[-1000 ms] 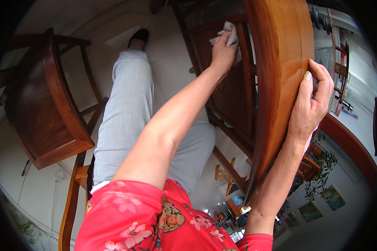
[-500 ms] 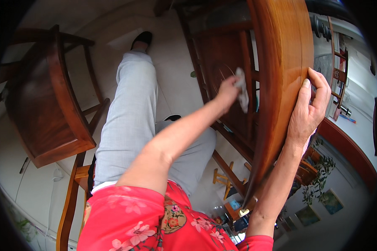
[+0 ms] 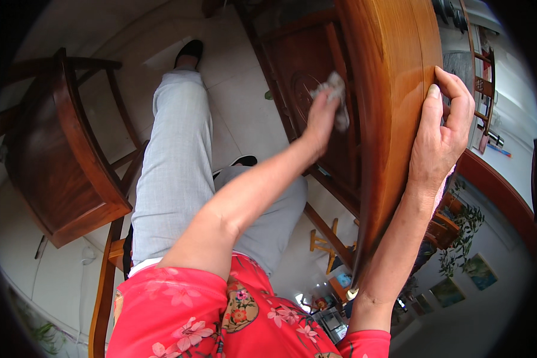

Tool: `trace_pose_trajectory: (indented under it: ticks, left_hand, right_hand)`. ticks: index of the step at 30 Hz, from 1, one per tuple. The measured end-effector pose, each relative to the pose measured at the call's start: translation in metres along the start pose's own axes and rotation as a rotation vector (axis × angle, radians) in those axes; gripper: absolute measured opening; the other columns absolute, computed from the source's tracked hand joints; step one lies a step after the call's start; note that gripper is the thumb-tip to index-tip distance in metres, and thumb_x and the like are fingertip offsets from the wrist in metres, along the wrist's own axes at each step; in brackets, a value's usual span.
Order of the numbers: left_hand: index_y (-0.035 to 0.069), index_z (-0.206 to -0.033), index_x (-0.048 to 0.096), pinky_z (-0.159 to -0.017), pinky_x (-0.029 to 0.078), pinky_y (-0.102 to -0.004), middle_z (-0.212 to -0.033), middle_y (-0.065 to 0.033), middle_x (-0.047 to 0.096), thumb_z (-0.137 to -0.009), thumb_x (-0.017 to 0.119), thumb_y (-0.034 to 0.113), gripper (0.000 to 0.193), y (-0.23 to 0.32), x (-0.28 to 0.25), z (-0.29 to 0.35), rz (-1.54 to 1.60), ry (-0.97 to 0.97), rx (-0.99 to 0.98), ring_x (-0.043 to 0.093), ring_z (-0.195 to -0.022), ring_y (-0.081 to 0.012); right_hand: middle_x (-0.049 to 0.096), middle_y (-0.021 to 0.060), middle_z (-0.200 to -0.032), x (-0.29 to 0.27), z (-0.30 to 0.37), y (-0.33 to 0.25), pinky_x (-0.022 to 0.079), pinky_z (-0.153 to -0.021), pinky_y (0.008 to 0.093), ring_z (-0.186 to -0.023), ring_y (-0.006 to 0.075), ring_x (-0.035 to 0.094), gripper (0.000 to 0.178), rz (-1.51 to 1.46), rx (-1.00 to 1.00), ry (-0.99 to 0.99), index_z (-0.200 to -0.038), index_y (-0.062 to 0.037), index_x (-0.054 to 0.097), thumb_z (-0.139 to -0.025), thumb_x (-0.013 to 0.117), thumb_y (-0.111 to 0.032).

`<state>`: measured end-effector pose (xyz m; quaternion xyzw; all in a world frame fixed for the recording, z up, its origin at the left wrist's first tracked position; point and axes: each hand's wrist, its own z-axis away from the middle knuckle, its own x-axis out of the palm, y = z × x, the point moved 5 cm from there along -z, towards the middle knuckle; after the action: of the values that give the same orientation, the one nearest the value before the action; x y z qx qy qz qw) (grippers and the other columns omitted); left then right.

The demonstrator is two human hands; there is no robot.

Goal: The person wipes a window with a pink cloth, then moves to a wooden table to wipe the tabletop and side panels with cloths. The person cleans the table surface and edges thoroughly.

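Pale cloth (image 3: 338, 85) beside a wooden tabletop (image 3: 394, 71).
Left of the tabletop, the left hand (image 3: 322, 117) clutches it at a dark panel (image 3: 287, 62); the right hand (image 3: 438, 140) curls on the tabletop's edge, grip unclear.

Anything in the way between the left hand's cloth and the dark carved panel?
Nothing visible. The blurred cloth in the left hand appears over the panel, though contact is unclear; the thick wooden board stands to the right.
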<state>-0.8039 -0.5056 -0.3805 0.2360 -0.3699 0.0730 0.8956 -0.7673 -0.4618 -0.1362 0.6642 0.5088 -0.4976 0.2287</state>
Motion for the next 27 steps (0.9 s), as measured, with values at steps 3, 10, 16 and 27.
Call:
trace_pose_trajectory:
  ticks: [3,10,16,27]
  left_hand:
    - [0.007,-0.121,0.057,-0.100,0.035,-0.0262,-0.115,-0.0006,0.057,-0.101,0.045,0.026,0.030,-0.059,-0.002,0.042,0.066,-0.020,-0.215,0.049,-0.110,-0.0118]
    - [0.009,-0.148,0.036,-0.114,0.023,-0.0344,-0.149,-0.0058,0.040,-0.102,0.035,0.047,0.059,-0.141,-0.002,0.099,0.095,-0.046,-0.770,0.035,-0.137,-0.0203]
    - [0.013,-0.142,0.044,-0.111,0.028,-0.0381,-0.144,-0.0075,0.046,-0.099,0.036,0.054,0.060,-0.230,-0.019,0.078,0.140,-0.145,-0.780,0.041,-0.130,-0.0222]
    - [0.013,-0.106,0.052,-0.079,0.049,-0.0448,-0.097,-0.0072,0.056,-0.097,0.040,0.059,0.049,-0.300,-0.055,0.016,0.482,0.036,-0.791,0.053,-0.090,-0.0260]
  right_hand:
    - [0.060,0.0072,-0.112,0.001,0.001,-0.004,0.051,-0.082,0.0291,-0.094,0.0162,0.061,0.020,-0.008,-0.011,0.015,-0.110,-0.0037,0.065,-0.091,0.059,-0.003]
    - [0.061,0.0061,-0.110,0.001,0.001,-0.001,0.052,-0.082,0.0287,-0.094,0.0156,0.061,0.019,-0.027,-0.012,0.032,-0.109,-0.0042,0.065,-0.091,0.059,-0.004]
    - [0.060,0.0054,-0.110,0.004,-0.001,-0.009,0.051,-0.082,0.0284,-0.093,0.0143,0.060,0.019,-0.033,0.005,0.012,-0.109,-0.0045,0.065,-0.092,0.060,-0.005]
    - [0.057,0.0069,-0.118,0.002,-0.002,-0.008,0.048,-0.081,0.0252,-0.100,0.0131,0.057,0.021,-0.012,0.033,-0.033,-0.113,-0.0019,0.064,-0.093,0.055,-0.001]
